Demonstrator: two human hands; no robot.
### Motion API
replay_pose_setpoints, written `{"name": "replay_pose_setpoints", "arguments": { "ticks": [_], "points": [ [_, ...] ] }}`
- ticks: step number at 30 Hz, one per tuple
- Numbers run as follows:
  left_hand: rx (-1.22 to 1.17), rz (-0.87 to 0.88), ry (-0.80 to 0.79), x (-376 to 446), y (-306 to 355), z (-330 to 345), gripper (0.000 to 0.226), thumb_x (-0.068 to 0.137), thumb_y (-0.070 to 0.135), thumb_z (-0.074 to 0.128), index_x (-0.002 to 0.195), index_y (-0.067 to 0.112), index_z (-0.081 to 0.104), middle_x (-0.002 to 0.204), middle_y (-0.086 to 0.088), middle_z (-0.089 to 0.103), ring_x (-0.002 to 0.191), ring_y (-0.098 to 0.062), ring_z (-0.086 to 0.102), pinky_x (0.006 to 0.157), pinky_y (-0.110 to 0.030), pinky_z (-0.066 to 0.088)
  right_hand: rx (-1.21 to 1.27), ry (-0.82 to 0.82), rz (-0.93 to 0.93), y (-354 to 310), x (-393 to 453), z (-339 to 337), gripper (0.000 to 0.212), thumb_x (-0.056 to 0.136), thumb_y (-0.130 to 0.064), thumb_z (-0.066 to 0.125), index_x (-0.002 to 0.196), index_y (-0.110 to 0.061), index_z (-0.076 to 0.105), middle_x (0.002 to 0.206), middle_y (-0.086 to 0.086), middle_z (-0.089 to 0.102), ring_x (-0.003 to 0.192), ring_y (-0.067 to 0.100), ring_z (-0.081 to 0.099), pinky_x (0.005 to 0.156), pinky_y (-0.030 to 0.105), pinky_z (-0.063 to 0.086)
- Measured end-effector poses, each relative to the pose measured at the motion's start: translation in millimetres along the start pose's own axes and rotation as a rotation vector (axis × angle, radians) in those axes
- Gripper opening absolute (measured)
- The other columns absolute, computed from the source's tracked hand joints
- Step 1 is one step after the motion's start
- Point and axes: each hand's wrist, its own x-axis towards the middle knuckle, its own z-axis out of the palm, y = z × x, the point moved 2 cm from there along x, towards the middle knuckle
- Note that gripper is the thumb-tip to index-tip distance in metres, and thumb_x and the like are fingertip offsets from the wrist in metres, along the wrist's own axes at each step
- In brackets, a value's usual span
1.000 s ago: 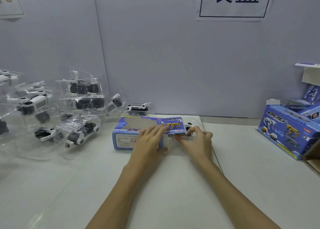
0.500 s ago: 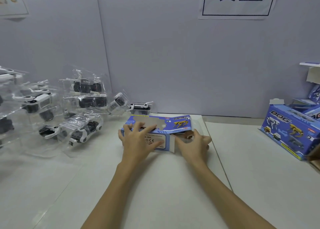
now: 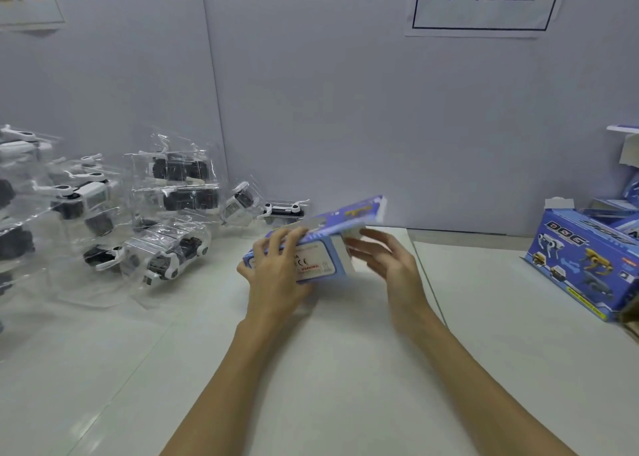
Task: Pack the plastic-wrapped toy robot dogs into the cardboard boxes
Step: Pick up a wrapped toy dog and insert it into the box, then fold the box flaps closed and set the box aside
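Blue cardboard box point(image 3: 321, 248) is held tilted near the middle of the white table point(image 3: 345, 369), left end low, right end raised; label side with CE and warning print is turned toward the camera. Its right end is not closed: a white end flap point(image 3: 346, 253) is seen at that end, under the raised top panel. Box is gripped by the left hand point(image 3: 276, 276), fingers curled over the top edge, palm against the label side. Right hand point(image 3: 387, 265) is placed just beside the flap with fingers extended and loosely spread; fingertips look to be at the flap, but contact cannot be confirmed due to blur, and nothing is seen gripped. Contents of the box cannot be told. Plastic-wrapped toy robot dogs point(image 3: 166, 213) are piled on the left of the table against the grey wall point(image 3: 311, 110), well apart from the box except one bagged dog point(image 3: 285, 210) lying just behind it. Further blue boxes printed "DOG" point(image 3: 584, 265) are stacked at the right edge, some with flaps up. A paper sign point(image 3: 484, 3) with dark characters is fixed on the wall above.
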Motion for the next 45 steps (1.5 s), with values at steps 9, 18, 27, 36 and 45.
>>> {"name": "replay_pose_setpoints", "arguments": {
  "ticks": [9, 18, 27, 36, 45],
  "points": [
    [-1.094, -0.134, -0.272, 5.1, 15.0, -12.6, 0.061, 0.076, 0.039, 0.09, 0.13, 0.04, 0.06, 0.128, 0.008, 0.072, 0.12, -0.02, 0.067, 0.093, -0.038, 0.059, -0.305, -0.03, -0.337, -34.6, 4.2, -22.3, 0.053, 0.104, -0.042, 0.056, 0.153, -0.029, 0.042, 0.157, -0.015, 0.047, 0.146, 0.003, 0.041, 0.122, 0.038, 0.037],
    [-0.975, 0.111, -0.247, -4.5, 42.8, -16.7, 0.104, 0.093, 0.022, 0.08, 0.153, 0.069, 0.01, 0.163, 0.03, 0.026, 0.128, -0.002, 0.058, 0.085, -0.018, 0.056, -0.299, -0.031, -0.325, -27.2, -0.5, -14.0, 0.057, 0.096, -0.046, 0.056, 0.151, -0.045, 0.038, 0.156, -0.007, 0.047, 0.138, 0.017, 0.053, 0.108, 0.049, 0.053],
    [-0.871, 0.158, 0.013, -0.3, 59.9, -18.9, 0.016, 0.094, 0.061, 0.057, 0.106, 0.051, 0.052, 0.129, 0.009, 0.051, 0.125, -0.02, 0.059, 0.092, -0.033, 0.056, -0.193, 0.058, -0.331, -27.5, 4.9, -14.5, 0.028, 0.107, -0.044, 0.043, 0.122, -0.045, 0.066, 0.126, 0.001, 0.071, 0.123, -0.004, 0.061, 0.09, 0.027, 0.057],
    [-1.148, 0.052, 0.016, 2.5, 67.3, -27.4, 0.022, 0.094, 0.043, 0.066, 0.102, 0.022, 0.066, 0.151, 0.025, 0.041, 0.136, -0.002, 0.051, 0.079, -0.032, 0.063, 0.042, 0.033, -0.217, -32.9, 7.4, -24.9, 0.045, 0.093, -0.032, 0.059, 0.136, -0.041, 0.05, 0.126, -0.003, 0.062, 0.102, 0.021, 0.073, 0.065, 0.026, 0.06],
    [-1.233, 0.071, -0.034, 1.9, 64.9, -33.7, 0.038, 0.094, 0.04, 0.069, 0.118, 0.037, 0.039, 0.14, -0.001, 0.048, 0.127, -0.023, 0.061, 0.084, -0.048, 0.063, 0.141, 0.031, -0.145, -18.5, 0.0, -19.3, 0.06, 0.095, -0.066, 0.041, 0.123, -0.014, 0.055, 0.115, 0.007, 0.075, 0.104, 0.032, 0.075, 0.074, 0.034, 0.064]
  ]
}}
